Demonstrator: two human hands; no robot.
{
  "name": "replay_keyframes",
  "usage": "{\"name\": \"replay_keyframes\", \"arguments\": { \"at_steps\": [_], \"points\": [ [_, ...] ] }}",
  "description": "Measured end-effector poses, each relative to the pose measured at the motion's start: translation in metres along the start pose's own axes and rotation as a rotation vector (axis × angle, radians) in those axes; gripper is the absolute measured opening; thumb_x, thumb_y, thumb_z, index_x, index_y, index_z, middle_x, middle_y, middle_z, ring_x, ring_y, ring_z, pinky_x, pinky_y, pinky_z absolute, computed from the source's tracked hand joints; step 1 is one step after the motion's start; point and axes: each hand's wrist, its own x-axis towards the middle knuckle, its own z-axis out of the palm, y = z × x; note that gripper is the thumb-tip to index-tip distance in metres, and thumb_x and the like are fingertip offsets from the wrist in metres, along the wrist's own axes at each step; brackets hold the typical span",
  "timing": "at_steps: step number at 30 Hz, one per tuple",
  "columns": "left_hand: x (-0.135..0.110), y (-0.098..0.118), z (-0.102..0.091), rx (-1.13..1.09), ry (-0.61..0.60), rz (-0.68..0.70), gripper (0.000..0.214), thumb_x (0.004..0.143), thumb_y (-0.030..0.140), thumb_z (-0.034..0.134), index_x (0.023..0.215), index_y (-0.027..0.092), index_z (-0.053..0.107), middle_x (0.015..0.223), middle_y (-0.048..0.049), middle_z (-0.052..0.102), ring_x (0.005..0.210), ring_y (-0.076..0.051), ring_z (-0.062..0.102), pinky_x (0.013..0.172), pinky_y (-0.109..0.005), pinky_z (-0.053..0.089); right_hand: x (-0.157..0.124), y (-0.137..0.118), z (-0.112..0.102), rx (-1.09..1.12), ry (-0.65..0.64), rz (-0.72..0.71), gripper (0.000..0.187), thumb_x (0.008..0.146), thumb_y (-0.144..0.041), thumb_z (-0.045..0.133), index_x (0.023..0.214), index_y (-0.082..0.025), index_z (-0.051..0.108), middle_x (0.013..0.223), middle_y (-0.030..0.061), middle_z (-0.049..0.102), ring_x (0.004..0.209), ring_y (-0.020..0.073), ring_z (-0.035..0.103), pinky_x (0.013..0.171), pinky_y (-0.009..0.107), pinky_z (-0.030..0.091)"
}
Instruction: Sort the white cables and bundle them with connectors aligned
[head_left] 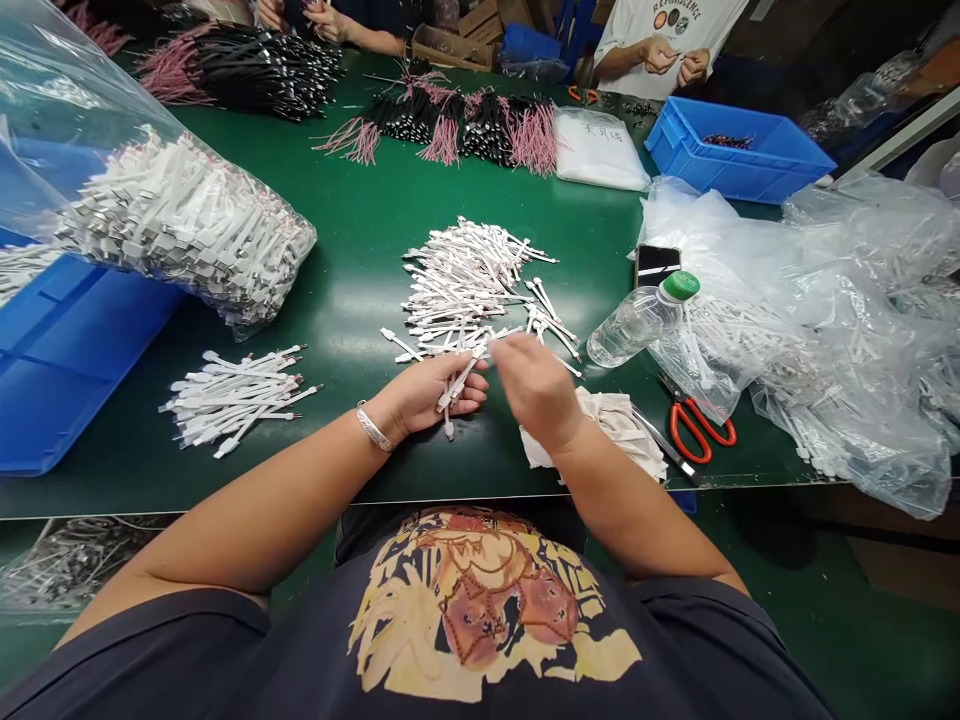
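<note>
Several short white cables (pixel 456 388) with plug ends lie across the palm and fingers of my left hand (pixel 435 392), which is curled around them. Close beside it, my right hand (pixel 536 388) is closed and a little blurred; its fingertips are turned away toward the cables, so what they pinch cannot be made out. Just beyond both hands spreads a large heap of the same white cables (pixel 469 275). A smaller pile of white cables (pixel 232 398) rests on the green table to the left of my left forearm.
A clear bag of white cables (pixel 195 225) leans over a blue tray (pixel 82 340) at left. On the right are a plastic bottle (pixel 634 325), phone (pixel 657 264), red-handled scissors (pixel 701 428), tweezers (pixel 667 447), cloth (pixel 619 430) and plastic bags (pixel 847 330). Two people work across the table.
</note>
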Motion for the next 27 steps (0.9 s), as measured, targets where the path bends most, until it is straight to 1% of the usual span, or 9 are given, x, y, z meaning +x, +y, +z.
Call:
{"name": "replay_keyframes", "arguments": {
  "at_steps": [2,4,9,11,14,18,20,24,27],
  "points": [
    [0.003,-0.002,-0.001,-0.026,0.016,0.0,0.017,0.084,0.023,0.053,0.074,0.011,0.06,0.06,-0.0046,0.061,0.051,-0.012,0.058,0.048,-0.021,0.05,-0.003,-0.014,0.008,-0.036,-0.201,-0.109,0.026,0.09,-0.01,0.038,0.098,-0.012,0.063,0.094,0.0138,0.062,0.091,0.022,0.057,0.082,0.034,0.049],
    [0.004,-0.003,-0.001,-0.038,0.021,0.016,0.017,0.083,0.022,0.053,0.071,0.011,0.059,0.058,-0.0035,0.06,0.048,-0.01,0.056,0.045,-0.02,0.047,-0.004,-0.024,0.014,-0.043,-0.299,-0.212,0.025,0.091,-0.012,0.039,0.092,-0.011,0.063,0.091,0.0132,0.061,0.091,0.0223,0.056,0.088,0.036,0.046],
    [0.003,-0.006,0.001,-0.027,0.033,0.098,0.01,0.077,0.021,0.06,0.076,0.011,0.061,0.064,-0.0041,0.062,0.056,-0.011,0.058,0.049,-0.021,0.047,-0.001,-0.031,0.011,0.09,-0.329,-0.289,0.033,0.092,-0.04,0.045,0.093,-0.013,0.063,0.094,0.013,0.063,0.095,0.0238,0.054,0.093,0.039,0.043],
    [0.002,-0.007,0.001,-0.016,0.021,0.146,0.009,0.074,0.02,0.065,0.074,0.012,0.059,0.068,-0.0026,0.063,0.06,-0.011,0.058,0.053,-0.02,0.047,0.0,-0.029,0.006,0.158,-0.263,-0.247,0.035,0.088,-0.046,0.05,0.098,-0.016,0.064,0.102,0.0112,0.064,0.104,0.024,0.052,0.095,0.039,0.041],
    [-0.001,-0.008,-0.001,0.124,-0.011,0.224,0.01,0.072,0.02,0.066,0.072,0.014,0.058,0.062,0.0013,0.057,0.054,-0.008,0.05,0.049,-0.019,0.039,0.002,-0.024,0.002,0.201,-0.135,-0.082,0.028,0.088,-0.041,0.053,0.104,-0.021,0.064,0.107,0.0076,0.065,0.106,0.0224,0.052,0.097,0.038,0.04],
    [-0.007,-0.01,0.0,0.818,0.006,0.446,0.018,0.082,0.025,0.051,0.066,0.016,0.054,0.059,0.0012,0.053,0.052,-0.009,0.044,0.051,-0.022,0.036,0.006,-0.017,0.002,0.145,-0.025,0.148,0.027,0.088,-0.035,0.052,0.108,-0.02,0.064,0.115,0.0098,0.062,0.113,0.0246,0.05,0.101,0.043,0.035],
    [-0.009,-0.012,0.002,1.051,0.028,0.504,0.02,0.082,0.022,0.046,0.065,0.017,0.054,0.061,-0.0006,0.055,0.056,-0.011,0.047,0.056,-0.024,0.039,0.009,-0.016,0.003,0.093,-0.059,0.182,0.03,0.086,-0.037,0.055,0.109,-0.02,0.065,0.126,0.0105,0.057,0.122,0.0281,0.042,0.105,0.047,0.03],
    [-0.011,-0.017,0.005,1.213,0.022,0.558,0.019,0.081,0.021,0.044,0.069,0.016,0.058,0.068,-0.0042,0.06,0.064,-0.016,0.05,0.065,-0.03,0.042,0.013,-0.019,0.003,0.096,-0.167,0.214,0.017,0.086,-0.031,0.054,0.089,-0.023,0.07,0.133,0.0038,0.053,0.13,0.0283,0.034,0.11,0.052,0.017],
    [-0.01,-0.018,0.005,1.33,-0.018,0.564,0.022,0.084,0.023,0.041,0.075,0.016,0.06,0.074,-0.0056,0.062,0.068,-0.017,0.052,0.068,-0.031,0.043,0.015,-0.017,0.002,0.184,-0.255,0.291,0.014,0.084,-0.031,0.058,0.084,-0.022,0.068,0.135,0.0051,0.052,0.132,0.0306,0.033,0.109,0.058,0.014]
  ]
}}
